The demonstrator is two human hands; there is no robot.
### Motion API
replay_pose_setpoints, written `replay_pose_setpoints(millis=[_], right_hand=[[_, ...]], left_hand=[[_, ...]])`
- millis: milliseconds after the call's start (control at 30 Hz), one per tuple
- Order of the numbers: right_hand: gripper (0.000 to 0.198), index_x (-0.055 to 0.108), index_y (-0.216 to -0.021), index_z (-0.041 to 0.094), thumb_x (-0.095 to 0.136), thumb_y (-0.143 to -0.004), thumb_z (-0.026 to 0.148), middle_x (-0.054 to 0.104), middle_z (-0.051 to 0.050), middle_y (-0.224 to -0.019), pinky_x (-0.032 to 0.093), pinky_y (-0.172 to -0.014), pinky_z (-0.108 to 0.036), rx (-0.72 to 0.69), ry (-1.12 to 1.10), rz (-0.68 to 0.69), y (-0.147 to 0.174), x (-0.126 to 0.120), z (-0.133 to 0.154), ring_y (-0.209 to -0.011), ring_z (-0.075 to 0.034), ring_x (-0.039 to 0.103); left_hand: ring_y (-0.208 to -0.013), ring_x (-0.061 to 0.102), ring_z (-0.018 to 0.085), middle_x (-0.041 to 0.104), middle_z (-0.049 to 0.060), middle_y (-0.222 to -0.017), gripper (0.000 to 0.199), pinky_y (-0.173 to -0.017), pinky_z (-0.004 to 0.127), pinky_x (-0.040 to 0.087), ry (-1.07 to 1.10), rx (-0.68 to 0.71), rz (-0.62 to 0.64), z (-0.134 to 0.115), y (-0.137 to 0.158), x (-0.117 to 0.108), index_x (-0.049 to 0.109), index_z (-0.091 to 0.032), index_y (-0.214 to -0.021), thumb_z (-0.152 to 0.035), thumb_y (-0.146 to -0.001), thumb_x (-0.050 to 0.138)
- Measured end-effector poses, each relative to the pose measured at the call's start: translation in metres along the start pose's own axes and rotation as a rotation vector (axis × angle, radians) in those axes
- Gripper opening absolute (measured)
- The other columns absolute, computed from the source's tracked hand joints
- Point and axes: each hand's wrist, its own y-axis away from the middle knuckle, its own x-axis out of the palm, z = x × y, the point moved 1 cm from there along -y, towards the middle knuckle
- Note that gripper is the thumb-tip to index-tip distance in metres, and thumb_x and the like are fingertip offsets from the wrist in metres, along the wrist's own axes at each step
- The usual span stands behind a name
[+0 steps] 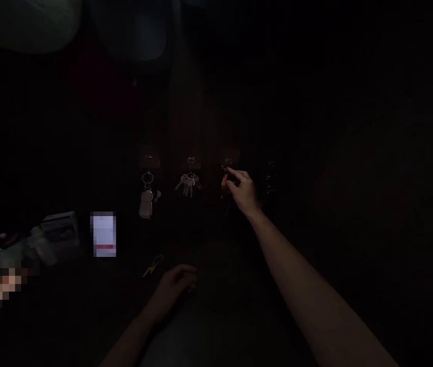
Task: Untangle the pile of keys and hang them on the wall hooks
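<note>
In very dim light, my right hand (244,192) reaches up to a hook (228,161) and pinches a reddish key fob (224,181) hanging there between thumb and fingers. Whether the fob's ring is on the hook is too dark to tell. To its left, a bunch of keys (189,183) hangs from another hook (190,159). Farther left hangs a key ring (147,177) with a pale fob (146,204). My left hand (178,283) rests low down, its fingers loosely bent and apart, with nothing visible in them. Beside it lies a small yellow item with a loop (151,267).
A bright blurred-out rectangle (104,234) glows at left. Near it stand a box (62,232) and a pale container (42,244). Some dim metal shapes (271,178) hang right of my right hand. Large rounded pale shapes (28,25) show at top left.
</note>
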Motion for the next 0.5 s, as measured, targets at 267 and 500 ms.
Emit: replay_pose_setpoints(millis=[267, 500], right_hand=[[0.054, 0.050, -0.126, 0.025, 0.052, -0.072, 0.016, 0.050, -0.006, -0.106, 0.049, -0.078, -0.031, 0.055, 0.062, 0.001, 0.015, 0.004, -0.001, -0.067, -0.011, 0.052], [0.049, 0.053, -0.123, 0.022, 0.052, -0.074, 0.022, 0.051, -0.007, -0.104, 0.048, -0.075, -0.031, 0.163, 0.050, 0.027, 0.051, 0.001, -0.018, -0.065, -0.012, 0.051]], left_hand=[[-0.063, 0.058, 0.013, 0.063, -0.001, -0.066, 0.026, -0.062, 0.025, 0.042, 0.007, 0.016, 0.006, 0.003, -0.002, -0.001, 0.064, -0.018, -0.089, -0.035, -0.071, 0.065], [-0.065, 0.058, 0.013, 0.065, 0.001, -0.072, 0.024, -0.063, 0.025, 0.042, -0.019, 0.054, 0.020, 0.002, -0.003, -0.003, 0.064, -0.017, -0.089, -0.033, -0.072, 0.063]])
